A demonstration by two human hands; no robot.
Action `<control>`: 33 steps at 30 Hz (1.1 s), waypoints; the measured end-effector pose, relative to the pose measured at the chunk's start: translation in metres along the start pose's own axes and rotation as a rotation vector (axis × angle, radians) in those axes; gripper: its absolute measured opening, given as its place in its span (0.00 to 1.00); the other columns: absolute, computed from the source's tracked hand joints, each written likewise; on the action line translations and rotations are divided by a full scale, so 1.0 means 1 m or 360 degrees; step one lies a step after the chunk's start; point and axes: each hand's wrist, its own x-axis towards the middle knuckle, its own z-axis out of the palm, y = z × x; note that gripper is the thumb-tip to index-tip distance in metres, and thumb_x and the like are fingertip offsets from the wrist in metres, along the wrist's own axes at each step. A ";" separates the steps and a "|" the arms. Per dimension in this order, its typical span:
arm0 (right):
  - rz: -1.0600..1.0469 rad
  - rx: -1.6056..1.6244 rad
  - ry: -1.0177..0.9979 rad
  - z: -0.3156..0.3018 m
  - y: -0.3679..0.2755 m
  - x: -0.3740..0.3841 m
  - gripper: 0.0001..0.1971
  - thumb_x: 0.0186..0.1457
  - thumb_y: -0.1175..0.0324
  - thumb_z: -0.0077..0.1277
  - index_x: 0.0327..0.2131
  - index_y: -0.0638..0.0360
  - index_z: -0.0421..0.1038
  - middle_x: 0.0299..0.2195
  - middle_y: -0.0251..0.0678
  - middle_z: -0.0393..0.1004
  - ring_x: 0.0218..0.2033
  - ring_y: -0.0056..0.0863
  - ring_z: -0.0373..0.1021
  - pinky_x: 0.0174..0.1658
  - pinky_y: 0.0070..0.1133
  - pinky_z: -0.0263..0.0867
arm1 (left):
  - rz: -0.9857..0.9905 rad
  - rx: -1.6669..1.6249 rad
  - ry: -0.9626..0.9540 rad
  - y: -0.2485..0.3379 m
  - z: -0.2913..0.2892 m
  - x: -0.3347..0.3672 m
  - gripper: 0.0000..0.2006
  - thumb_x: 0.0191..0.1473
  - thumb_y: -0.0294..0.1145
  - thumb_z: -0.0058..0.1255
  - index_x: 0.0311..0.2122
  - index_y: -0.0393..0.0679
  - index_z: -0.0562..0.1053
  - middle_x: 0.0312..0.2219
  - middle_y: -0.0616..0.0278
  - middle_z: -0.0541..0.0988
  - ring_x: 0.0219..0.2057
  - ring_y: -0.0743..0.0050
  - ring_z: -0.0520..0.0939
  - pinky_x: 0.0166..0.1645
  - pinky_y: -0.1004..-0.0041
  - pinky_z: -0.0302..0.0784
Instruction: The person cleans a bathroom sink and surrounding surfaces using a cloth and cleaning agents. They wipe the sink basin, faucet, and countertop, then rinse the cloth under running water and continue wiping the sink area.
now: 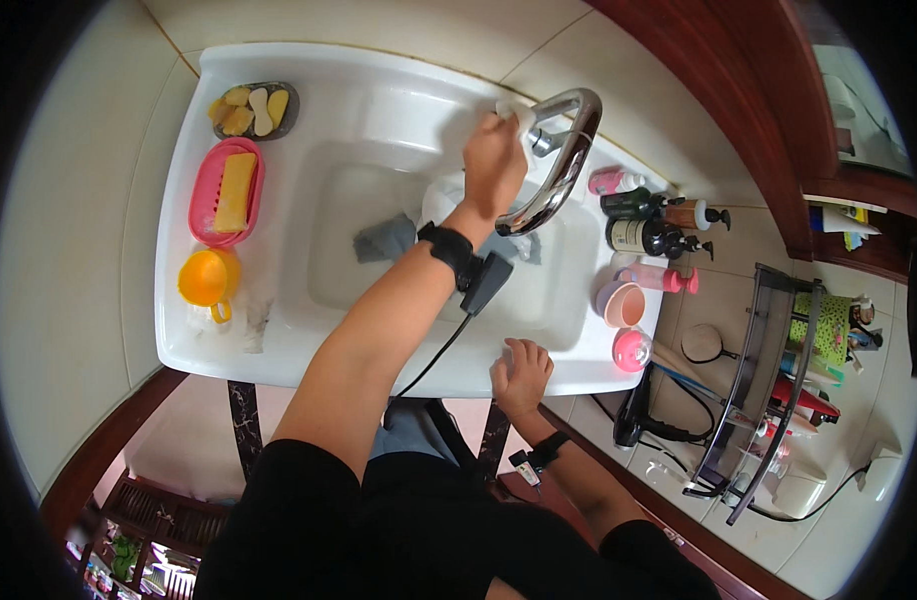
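My left hand (494, 165) reaches across the white sink (309, 360) to the chrome faucet (569, 170). Its fingers are closed on a white cloth (519, 112), pressed at the faucet's base; part of the cloth is hidden by the hand. Below my left wrist, a grey cloth (384, 240) lies in the basin's water, with something white (437, 203) beside it, partly covered by the arm. My right hand (524, 375) rests on the sink's front rim, fingers spread and holding nothing.
On the left ledge stand a soap dish (291, 112) with soap pieces, a pink dish (204, 200) with a yellow bar, and a yellow cup (207, 278). Several pump bottles (644, 237) and a pink cup (624, 304) line the right ledge. A hair dryer (634, 415) hangs beyond.
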 end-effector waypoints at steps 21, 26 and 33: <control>-0.0011 0.0043 -0.0003 -0.001 0.000 0.004 0.20 0.49 0.62 0.50 0.45 0.58 0.73 0.44 0.41 0.73 0.48 0.44 0.65 0.55 0.39 0.55 | 0.0305 0.0623 -0.0249 -0.027 0.010 -0.054 0.18 0.44 0.29 0.56 0.44 0.45 0.79 0.41 0.59 0.76 0.47 0.57 0.72 0.52 0.59 0.68; 0.0009 0.0079 -0.0007 -0.003 0.003 0.006 0.20 0.48 0.61 0.51 0.45 0.58 0.73 0.44 0.40 0.73 0.48 0.44 0.65 0.54 0.39 0.56 | 0.0571 0.0962 -0.0535 -0.043 -0.008 -0.021 0.09 0.45 0.31 0.56 0.34 0.49 0.81 0.37 0.63 0.76 0.44 0.60 0.75 0.48 0.61 0.71; 0.0024 0.0052 0.0001 0.001 0.006 0.004 0.22 0.47 0.61 0.52 0.46 0.59 0.73 0.45 0.40 0.73 0.48 0.45 0.65 0.54 0.39 0.56 | 0.0644 0.0914 -0.0243 -0.048 -0.028 -0.014 0.08 0.46 0.27 0.53 0.34 0.49 0.80 0.38 0.67 0.77 0.45 0.62 0.76 0.50 0.63 0.71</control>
